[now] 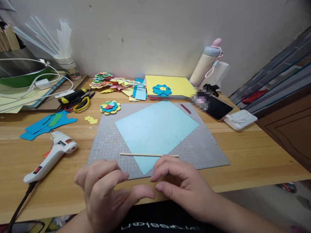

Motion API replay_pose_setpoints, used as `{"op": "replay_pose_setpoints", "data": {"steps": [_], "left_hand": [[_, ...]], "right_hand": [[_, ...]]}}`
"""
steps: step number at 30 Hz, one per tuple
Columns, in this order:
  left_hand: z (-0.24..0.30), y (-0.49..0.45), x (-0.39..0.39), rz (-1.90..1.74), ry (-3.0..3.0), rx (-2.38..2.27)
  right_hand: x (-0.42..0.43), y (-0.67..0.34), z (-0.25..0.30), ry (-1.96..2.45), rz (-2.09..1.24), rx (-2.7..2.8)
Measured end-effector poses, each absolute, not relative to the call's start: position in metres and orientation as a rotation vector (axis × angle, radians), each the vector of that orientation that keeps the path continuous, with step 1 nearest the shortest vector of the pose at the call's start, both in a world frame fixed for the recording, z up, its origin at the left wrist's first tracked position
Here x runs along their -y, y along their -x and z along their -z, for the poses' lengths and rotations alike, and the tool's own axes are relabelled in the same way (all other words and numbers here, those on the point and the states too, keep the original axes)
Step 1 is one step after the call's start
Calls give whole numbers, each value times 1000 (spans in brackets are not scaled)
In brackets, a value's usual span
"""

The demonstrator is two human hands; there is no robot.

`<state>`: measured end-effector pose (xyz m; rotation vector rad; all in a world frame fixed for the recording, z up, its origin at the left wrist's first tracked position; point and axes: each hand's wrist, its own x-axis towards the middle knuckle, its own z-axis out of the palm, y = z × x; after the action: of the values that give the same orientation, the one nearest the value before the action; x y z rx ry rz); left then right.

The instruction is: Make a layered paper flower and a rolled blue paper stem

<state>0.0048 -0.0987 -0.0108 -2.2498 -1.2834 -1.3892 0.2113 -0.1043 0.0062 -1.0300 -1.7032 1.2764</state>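
Both hands hover at the table's front edge, close to each other. My left hand (107, 191) holds nothing, its fingers curled and its thumb well apart from them. Holding nothing either, my right hand (179, 181) has bent fingers with a small gap to the thumb. Just beyond them lies a thin wooden stick (148, 155), crosswise over the near corner of a light blue sheet of paper (157, 129). Under the sheet is a grey cutting mat (206, 145) with grid lines. A layered paper flower (110, 107) rests at the mat's far left corner.
A white hot glue gun (51, 157) with its cord lies left, near blue paper scraps (48, 124) and scissors (81, 104). Behind the mat are yellow paper (170, 82) and a blue paper flower (162, 90). A bottle (205, 63) and phone (215, 105) are right.
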Motion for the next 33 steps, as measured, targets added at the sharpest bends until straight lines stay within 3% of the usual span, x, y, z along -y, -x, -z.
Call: {"op": "replay_pose_setpoints", "data": {"steps": [7,19,33], "left_hand": [[11,-4,91,1405,2276,1237],[17,-6,93,1051,2440,1275],[14,-4,90,1508,2185,1207]], "right_hand": [[106,-207,-18,990,-1455,1641],[103,-204,-21,1176,-1065,2280],[103,-203,-17,924,-1480,1618]]}}
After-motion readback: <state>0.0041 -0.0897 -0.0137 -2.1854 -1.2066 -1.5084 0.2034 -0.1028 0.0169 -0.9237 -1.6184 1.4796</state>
